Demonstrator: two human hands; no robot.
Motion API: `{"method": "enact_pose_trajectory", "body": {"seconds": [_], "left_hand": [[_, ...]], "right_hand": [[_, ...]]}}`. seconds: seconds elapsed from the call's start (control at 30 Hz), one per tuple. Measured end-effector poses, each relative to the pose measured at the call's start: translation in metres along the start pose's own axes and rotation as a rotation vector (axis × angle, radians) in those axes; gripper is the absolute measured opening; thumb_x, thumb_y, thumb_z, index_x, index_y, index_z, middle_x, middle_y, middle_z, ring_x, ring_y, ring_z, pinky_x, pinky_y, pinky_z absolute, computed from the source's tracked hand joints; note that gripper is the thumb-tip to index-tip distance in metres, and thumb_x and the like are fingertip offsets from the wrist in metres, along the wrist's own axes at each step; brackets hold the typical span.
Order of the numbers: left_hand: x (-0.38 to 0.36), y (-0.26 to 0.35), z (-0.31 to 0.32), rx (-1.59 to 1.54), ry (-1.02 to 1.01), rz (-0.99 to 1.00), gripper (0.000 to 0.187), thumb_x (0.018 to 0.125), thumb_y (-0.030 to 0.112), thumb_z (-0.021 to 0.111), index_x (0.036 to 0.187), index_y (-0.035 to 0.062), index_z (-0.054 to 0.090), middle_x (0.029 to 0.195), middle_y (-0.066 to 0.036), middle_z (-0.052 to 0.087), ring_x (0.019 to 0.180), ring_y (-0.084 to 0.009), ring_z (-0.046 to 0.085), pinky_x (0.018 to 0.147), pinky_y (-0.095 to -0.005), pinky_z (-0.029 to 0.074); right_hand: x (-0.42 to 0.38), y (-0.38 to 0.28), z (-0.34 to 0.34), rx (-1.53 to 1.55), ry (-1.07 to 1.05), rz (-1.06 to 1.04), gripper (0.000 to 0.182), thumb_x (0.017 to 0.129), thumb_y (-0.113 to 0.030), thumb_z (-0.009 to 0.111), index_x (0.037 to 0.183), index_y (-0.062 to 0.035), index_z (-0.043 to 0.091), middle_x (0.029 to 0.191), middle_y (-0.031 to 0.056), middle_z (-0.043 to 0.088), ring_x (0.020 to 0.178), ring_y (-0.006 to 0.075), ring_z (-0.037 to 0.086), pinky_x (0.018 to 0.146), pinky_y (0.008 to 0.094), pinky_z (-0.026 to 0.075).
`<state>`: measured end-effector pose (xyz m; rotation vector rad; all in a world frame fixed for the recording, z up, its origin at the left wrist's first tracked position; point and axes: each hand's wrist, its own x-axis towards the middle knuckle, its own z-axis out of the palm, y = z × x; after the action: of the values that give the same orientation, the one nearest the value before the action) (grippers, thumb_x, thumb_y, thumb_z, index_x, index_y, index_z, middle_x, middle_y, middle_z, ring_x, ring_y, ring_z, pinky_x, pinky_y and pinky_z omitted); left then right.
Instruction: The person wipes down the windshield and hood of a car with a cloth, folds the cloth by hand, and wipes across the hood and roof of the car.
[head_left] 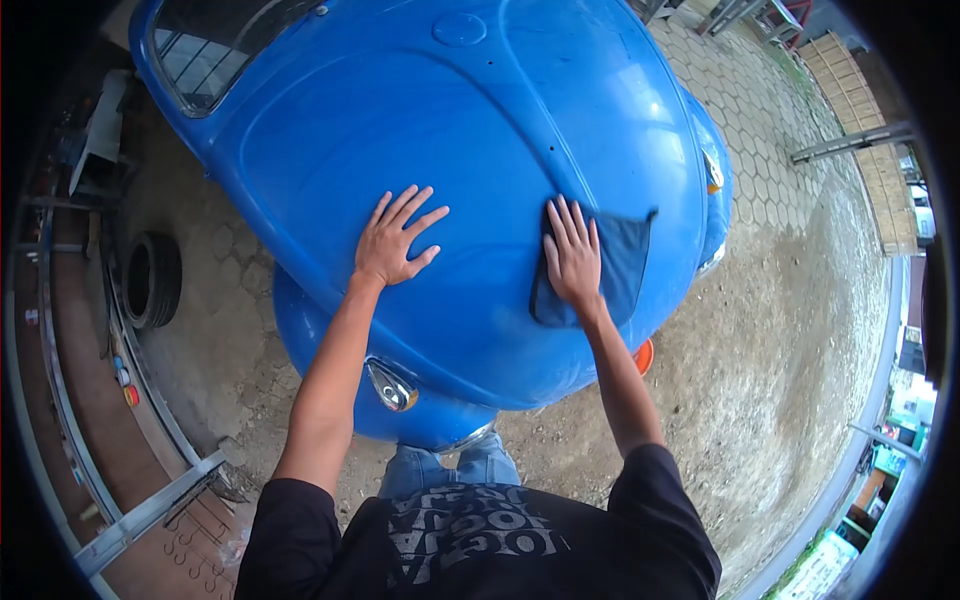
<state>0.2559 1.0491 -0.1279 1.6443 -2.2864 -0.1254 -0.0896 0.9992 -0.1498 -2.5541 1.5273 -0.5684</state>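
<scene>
A rounded blue car hood (460, 310) fills the middle of the view. My left hand (398, 238) lies flat on the bare paint with its fingers spread. To its right, my right hand (573, 255) rests palm down on a dark cloth (622, 262), fingers stretched out and not wrapped round it. The cloth lies spread on the hood, one corner pointing up and to the right. Below my left hand, a chrome-rimmed lamp (392, 387) sits on the blue fender.
A black tire (153, 280) stands on the ground at the left, near a metal frame (150, 510). An orange object (644, 357) shows past the hood's lower right edge. The windshield (215, 50) is at the upper left, paving (735, 120) at the upper right.
</scene>
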Motion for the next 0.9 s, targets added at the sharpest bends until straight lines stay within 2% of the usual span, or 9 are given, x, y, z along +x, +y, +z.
{"method": "enact_pose_trajectory", "body": {"seconds": [0.1, 0.13, 0.23, 0.4, 0.43, 0.57, 0.6, 0.77, 0.9], "left_hand": [[0.000, -0.002, 0.002, 0.012, -0.004, -0.001, 0.057, 0.093, 0.049, 0.060, 0.149, 0.0375, 0.056, 0.164, 0.000, 0.042, 0.153, -0.0257, 0.035, 0.129, -0.0521, 0.022], [-0.001, -0.003, 0.003, 0.062, -0.035, -0.006, 0.059, 0.096, 0.052, 0.059, 0.153, 0.0431, 0.048, 0.166, 0.003, 0.037, 0.154, -0.0222, 0.033, 0.131, -0.0497, 0.021], [-0.001, -0.003, 0.004, 0.082, -0.038, -0.010, 0.058, 0.097, 0.054, 0.057, 0.153, 0.0435, 0.048, 0.166, 0.003, 0.037, 0.154, -0.0224, 0.033, 0.131, -0.0497, 0.021], [-0.001, -0.003, 0.005, 0.080, -0.048, -0.018, 0.055, 0.097, 0.055, 0.054, 0.151, 0.0408, 0.052, 0.166, 0.001, 0.038, 0.154, -0.0238, 0.032, 0.131, -0.0500, 0.020], [0.000, -0.004, 0.005, 0.072, -0.053, -0.020, 0.055, 0.097, 0.055, 0.054, 0.150, 0.0394, 0.054, 0.166, 0.000, 0.039, 0.155, -0.0243, 0.032, 0.131, -0.0503, 0.019], [-0.001, 0.000, 0.003, 0.084, -0.059, -0.022, 0.055, 0.097, 0.050, 0.055, 0.150, 0.0394, 0.053, 0.166, 0.001, 0.038, 0.155, -0.0239, 0.031, 0.131, -0.0495, 0.019], [-0.001, 0.001, 0.002, 0.086, -0.056, -0.018, 0.055, 0.096, 0.049, 0.057, 0.151, 0.0403, 0.052, 0.166, 0.001, 0.038, 0.155, -0.0235, 0.031, 0.131, -0.0493, 0.019], [0.001, 0.001, -0.001, 0.085, -0.033, -0.002, 0.056, 0.096, 0.047, 0.059, 0.151, 0.0407, 0.051, 0.167, 0.002, 0.036, 0.155, -0.0231, 0.030, 0.132, -0.0490, 0.019], [0.001, 0.000, 0.000, 0.070, -0.009, 0.022, 0.056, 0.096, 0.046, 0.056, 0.151, 0.0367, 0.053, 0.166, -0.002, 0.038, 0.155, -0.0260, 0.031, 0.131, -0.0501, 0.019]], "right_hand": [[0.095, -0.009, 0.002, -0.038, 0.145, -0.078, 0.053, 0.106, -0.031, 0.048, 0.157, -0.0180, 0.046, 0.164, 0.0058, 0.043, 0.152, 0.0289, 0.038, 0.124, 0.0522, 0.027], [0.120, -0.006, 0.007, 0.025, 0.167, -0.050, 0.053, 0.107, -0.035, 0.046, 0.158, -0.0183, 0.045, 0.165, 0.0056, 0.042, 0.153, 0.0292, 0.036, 0.124, 0.0517, 0.027], [0.183, 0.015, 0.027, 0.094, 0.211, 0.067, 0.055, 0.109, -0.040, 0.042, 0.159, -0.0185, 0.045, 0.166, 0.0054, 0.040, 0.155, 0.0290, 0.033, 0.126, 0.0504, 0.025], [0.207, 0.035, 0.032, 0.119, 0.196, 0.069, 0.057, 0.109, -0.046, 0.039, 0.159, -0.0187, 0.044, 0.167, 0.0052, 0.038, 0.157, 0.0275, 0.029, 0.127, 0.0480, 0.022], [0.202, 0.035, 0.031, 0.133, 0.188, 0.070, 0.058, 0.109, -0.047, 0.039, 0.159, -0.0188, 0.044, 0.167, 0.0053, 0.038, 0.157, 0.0275, 0.029, 0.127, 0.0477, 0.022], [0.131, 0.032, 0.022, 0.215, 0.324, 0.094, 0.047, 0.106, -0.038, 0.052, 0.147, -0.0158, 0.057, 0.155, 0.0083, 0.054, 0.147, 0.0303, 0.046, 0.121, 0.0468, 0.035], [0.108, 0.030, 0.016, 0.204, 0.381, 0.113, 0.041, 0.103, -0.030, 0.060, 0.141, -0.0140, 0.063, 0.146, 0.0099, 0.061, 0.137, 0.0323, 0.055, 0.115, 0.0457, 0.042], [-0.013, 0.047, -0.005, 0.196, 0.372, 0.238, 0.039, 0.101, -0.019, 0.063, 0.140, -0.0118, 0.063, 0.141, 0.0127, 0.063, 0.129, 0.0344, 0.058, 0.111, 0.0443, 0.044], [-0.134, 0.068, -0.004, 0.213, 0.281, 0.410, 0.045, 0.103, -0.017, 0.061, 0.147, -0.0098, 0.058, 0.146, 0.0181, 0.058, 0.134, 0.0367, 0.054, 0.113, 0.0444, 0.042]]}}
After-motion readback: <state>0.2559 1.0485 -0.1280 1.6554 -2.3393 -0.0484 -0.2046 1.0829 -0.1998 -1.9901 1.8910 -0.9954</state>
